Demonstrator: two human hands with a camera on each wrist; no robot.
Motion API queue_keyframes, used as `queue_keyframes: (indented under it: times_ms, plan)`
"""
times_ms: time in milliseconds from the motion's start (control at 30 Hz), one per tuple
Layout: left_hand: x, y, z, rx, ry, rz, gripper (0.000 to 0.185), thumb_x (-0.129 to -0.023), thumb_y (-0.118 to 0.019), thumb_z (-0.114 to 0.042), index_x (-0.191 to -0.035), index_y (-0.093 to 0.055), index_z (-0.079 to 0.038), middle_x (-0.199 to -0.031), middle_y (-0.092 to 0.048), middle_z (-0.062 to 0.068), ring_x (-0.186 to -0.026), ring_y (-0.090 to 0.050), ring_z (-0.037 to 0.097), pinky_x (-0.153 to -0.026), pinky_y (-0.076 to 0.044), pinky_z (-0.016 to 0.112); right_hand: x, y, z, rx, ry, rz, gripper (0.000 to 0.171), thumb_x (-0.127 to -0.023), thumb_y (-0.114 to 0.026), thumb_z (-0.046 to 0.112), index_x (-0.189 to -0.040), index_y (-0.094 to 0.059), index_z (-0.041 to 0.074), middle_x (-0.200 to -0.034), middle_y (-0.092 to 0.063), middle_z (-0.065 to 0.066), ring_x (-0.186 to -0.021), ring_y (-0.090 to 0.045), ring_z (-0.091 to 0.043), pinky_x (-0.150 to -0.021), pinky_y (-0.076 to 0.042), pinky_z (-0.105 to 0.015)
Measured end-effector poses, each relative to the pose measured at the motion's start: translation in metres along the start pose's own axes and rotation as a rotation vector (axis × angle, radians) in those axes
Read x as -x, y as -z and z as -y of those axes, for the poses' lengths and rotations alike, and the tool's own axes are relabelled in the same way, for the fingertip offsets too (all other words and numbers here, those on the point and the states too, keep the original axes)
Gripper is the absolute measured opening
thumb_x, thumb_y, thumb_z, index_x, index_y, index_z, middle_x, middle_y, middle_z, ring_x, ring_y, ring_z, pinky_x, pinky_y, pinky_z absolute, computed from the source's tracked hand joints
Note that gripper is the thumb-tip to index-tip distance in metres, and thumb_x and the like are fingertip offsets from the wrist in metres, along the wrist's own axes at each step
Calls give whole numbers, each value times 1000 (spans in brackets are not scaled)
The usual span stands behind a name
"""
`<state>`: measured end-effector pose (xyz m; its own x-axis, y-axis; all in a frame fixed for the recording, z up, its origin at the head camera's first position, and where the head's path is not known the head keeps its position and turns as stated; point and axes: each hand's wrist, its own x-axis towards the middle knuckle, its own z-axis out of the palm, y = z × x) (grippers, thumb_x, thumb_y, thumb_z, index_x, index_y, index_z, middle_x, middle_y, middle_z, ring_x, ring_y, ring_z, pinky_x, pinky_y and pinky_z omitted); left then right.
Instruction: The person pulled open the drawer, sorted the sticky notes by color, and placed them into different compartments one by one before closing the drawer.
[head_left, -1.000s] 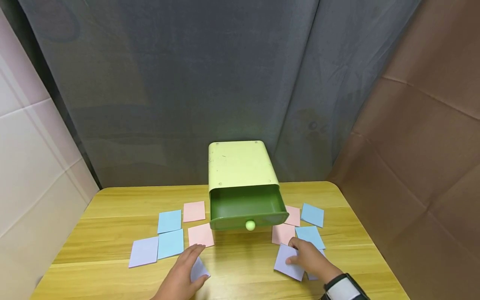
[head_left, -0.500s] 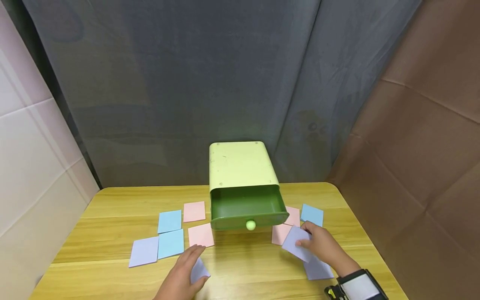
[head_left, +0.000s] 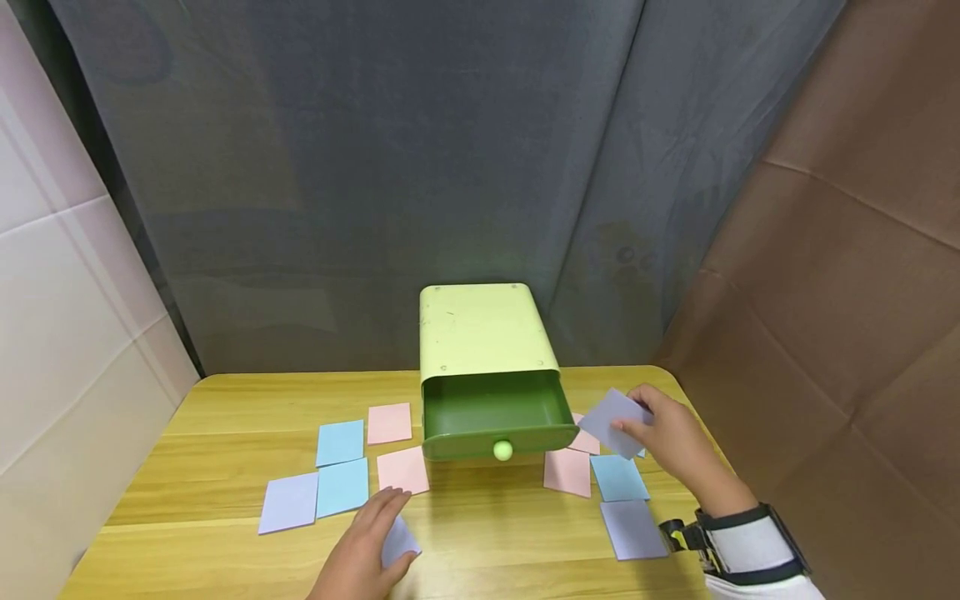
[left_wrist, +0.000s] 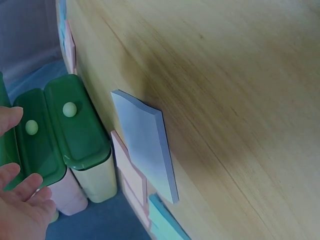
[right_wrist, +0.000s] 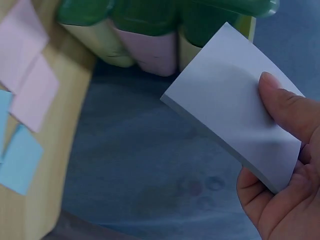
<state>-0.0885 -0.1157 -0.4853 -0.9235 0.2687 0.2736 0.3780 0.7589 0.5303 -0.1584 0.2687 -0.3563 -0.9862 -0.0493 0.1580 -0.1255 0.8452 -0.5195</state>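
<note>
The right hand (head_left: 671, 437) is pinching a lavender pad (head_left: 613, 422) aloft, just right of the open green drawer (head_left: 495, 412), while the left hand (head_left: 360, 554) is resting flat on another pad on the bench (head_left: 225, 400).

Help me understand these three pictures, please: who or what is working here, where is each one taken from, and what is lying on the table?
There is no machine here: a person works with two bare hands and wears three cameras. The head view looks down on a wooden table. On it stands a light green box with its dark green drawer pulled open. Pink, blue and lilac paper pads lie on either side of it. The right hand pinches a lilac pad in the air beside the drawer; the right wrist view shows that pad close up. The left hand rests on another lilac pad on the table, seen edge-on in the left wrist view.
</note>
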Motion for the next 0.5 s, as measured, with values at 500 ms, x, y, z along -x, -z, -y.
queue_keyframes:
  times_ms: [500]
  plan:
    - [-1, 0, 1, 11, -8, -24, 68, -71, -85, -17, -131, -55, -6, -132, -55, 11, -122, -52, 32, -88, -53, 47, -27, 26, 45, 5, 79, -21, 30, -86, -72, 11, -108, -54, -1, -104, -65, -23, -83, -62, -32, -67, -56, -44]
